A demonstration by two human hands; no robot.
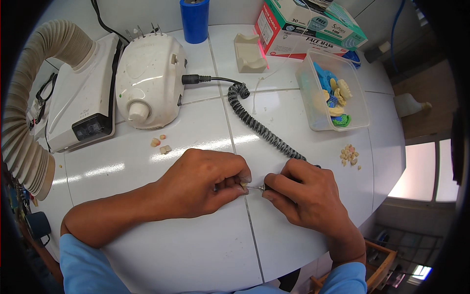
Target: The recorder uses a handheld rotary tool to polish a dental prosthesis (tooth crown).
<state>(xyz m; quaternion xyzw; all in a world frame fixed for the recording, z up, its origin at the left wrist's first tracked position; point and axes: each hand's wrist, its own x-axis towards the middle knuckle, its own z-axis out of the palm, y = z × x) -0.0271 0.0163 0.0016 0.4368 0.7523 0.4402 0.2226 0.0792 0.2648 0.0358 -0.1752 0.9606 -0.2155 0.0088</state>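
My blue sleeves (88, 267) are closest, at the lower edge, with both forearms reaching over the white table (196, 250). My left hand (200, 183) is curled, pinching a small pale piece (244, 185) between thumb and fingertips, just above the table; my fingers hide most of it. My right hand (311, 196) grasps a thin tool (256, 187), its metal shaft pointing left at that piece; whether the two touch I cannot tell. A coiled cord (264, 131) runs from the white machine (149, 83) to behind my right hand. A few loose bits (165, 149) lie beyond my left hand, near the machine. Beyond my right hand sits a heap of yellowish bits (348, 155), and farther off a clear tub (312, 110) holding blue, yellow and green lumps.
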